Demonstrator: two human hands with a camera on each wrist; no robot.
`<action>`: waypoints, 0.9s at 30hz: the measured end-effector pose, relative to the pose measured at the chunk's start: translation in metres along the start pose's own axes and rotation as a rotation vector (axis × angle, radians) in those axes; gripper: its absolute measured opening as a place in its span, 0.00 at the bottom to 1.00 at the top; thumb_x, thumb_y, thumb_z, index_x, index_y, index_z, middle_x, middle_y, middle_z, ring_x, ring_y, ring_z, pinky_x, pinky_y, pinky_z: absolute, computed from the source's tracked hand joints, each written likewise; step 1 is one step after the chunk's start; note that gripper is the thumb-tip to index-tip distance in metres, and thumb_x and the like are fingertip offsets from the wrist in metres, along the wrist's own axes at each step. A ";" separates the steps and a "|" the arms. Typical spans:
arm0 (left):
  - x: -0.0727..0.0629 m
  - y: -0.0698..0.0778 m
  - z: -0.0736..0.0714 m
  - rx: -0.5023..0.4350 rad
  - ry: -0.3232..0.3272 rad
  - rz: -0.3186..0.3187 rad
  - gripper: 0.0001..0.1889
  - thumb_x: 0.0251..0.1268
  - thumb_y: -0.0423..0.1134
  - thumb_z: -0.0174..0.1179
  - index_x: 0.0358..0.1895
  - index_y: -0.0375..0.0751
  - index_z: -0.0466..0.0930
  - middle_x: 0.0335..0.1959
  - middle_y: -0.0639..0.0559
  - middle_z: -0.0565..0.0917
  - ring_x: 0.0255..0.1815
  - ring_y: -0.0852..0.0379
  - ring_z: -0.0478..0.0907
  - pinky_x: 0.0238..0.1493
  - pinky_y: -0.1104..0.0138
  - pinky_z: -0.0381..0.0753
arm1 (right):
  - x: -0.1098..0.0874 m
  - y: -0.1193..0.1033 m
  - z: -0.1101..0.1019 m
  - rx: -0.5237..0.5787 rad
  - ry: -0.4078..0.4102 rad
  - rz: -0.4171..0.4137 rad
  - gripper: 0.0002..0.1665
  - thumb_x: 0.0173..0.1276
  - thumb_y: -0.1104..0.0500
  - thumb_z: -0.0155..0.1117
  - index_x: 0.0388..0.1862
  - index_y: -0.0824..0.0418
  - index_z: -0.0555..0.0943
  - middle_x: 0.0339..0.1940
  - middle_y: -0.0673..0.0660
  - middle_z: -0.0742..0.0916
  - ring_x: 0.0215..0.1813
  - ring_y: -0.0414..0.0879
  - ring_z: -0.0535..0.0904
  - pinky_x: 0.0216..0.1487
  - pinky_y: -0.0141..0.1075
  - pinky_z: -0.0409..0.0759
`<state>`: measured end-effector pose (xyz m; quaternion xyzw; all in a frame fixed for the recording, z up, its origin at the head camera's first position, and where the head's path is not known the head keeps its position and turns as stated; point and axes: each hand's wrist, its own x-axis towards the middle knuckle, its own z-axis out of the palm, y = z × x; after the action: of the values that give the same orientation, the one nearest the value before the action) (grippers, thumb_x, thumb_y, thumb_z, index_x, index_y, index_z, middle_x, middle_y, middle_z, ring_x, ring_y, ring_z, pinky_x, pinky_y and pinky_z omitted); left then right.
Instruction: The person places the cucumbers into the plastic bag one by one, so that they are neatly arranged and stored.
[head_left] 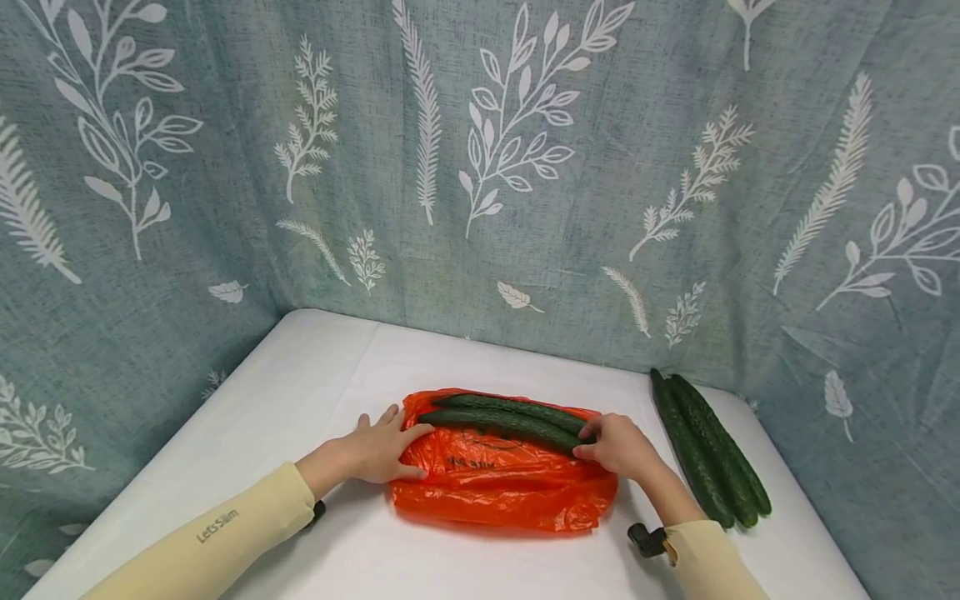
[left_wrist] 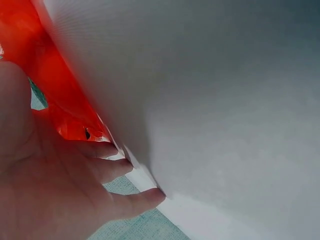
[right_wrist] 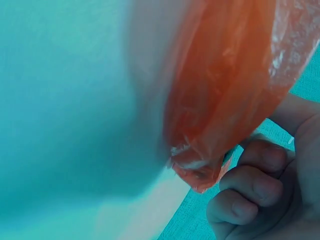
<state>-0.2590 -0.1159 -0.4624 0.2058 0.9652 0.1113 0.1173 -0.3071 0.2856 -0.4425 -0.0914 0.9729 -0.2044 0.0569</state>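
Two dark green cucumbers lie side by side on a crinkled red plastic bag with dark printing. My right hand pinches the right end of the nearer cucumber between thumb and fingers. In the right wrist view, the curled fingers show beside the bag's edge, and the cucumber is mostly hidden behind the plastic. At the bag's left end rests my left hand, its fingers spread and fairly straight, thumb over the red plastic. The left wrist view shows those fingers extended along the white tabletop.
More cucumbers lie together on the right side of the white table. A patterned blue-green curtain hangs round the table's back and sides. Each wrist carries a small black camera, such as the right one.
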 end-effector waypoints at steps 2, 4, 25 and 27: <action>-0.001 0.000 0.000 0.000 -0.001 0.002 0.40 0.64 0.66 0.60 0.77 0.59 0.61 0.79 0.35 0.58 0.81 0.33 0.48 0.69 0.28 0.52 | -0.001 0.001 -0.001 -0.012 -0.002 0.014 0.14 0.59 0.53 0.78 0.41 0.58 0.88 0.39 0.53 0.89 0.34 0.43 0.80 0.35 0.39 0.80; -0.002 -0.001 0.000 0.003 -0.003 0.003 0.40 0.64 0.66 0.60 0.77 0.59 0.61 0.79 0.35 0.58 0.82 0.33 0.48 0.69 0.28 0.52 | -0.003 0.000 -0.003 -0.013 -0.010 0.017 0.15 0.59 0.52 0.78 0.41 0.59 0.89 0.40 0.55 0.90 0.35 0.44 0.81 0.37 0.40 0.81; 0.001 -0.002 0.001 0.019 -0.008 0.003 0.40 0.64 0.68 0.59 0.77 0.60 0.61 0.79 0.36 0.58 0.82 0.34 0.48 0.70 0.29 0.53 | -0.017 -0.004 0.001 -0.106 -0.010 0.158 0.22 0.59 0.47 0.77 0.15 0.56 0.80 0.14 0.48 0.71 0.20 0.43 0.66 0.22 0.35 0.62; 0.000 -0.002 0.000 0.015 -0.010 0.004 0.40 0.64 0.67 0.59 0.77 0.59 0.62 0.79 0.35 0.59 0.81 0.33 0.48 0.69 0.29 0.53 | -0.017 -0.004 0.002 -0.112 -0.016 0.166 0.24 0.60 0.45 0.76 0.14 0.56 0.78 0.13 0.48 0.69 0.19 0.43 0.66 0.22 0.34 0.61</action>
<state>-0.2595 -0.1174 -0.4632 0.2093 0.9649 0.1032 0.1203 -0.2893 0.2847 -0.4416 -0.0152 0.9866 -0.1438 0.0760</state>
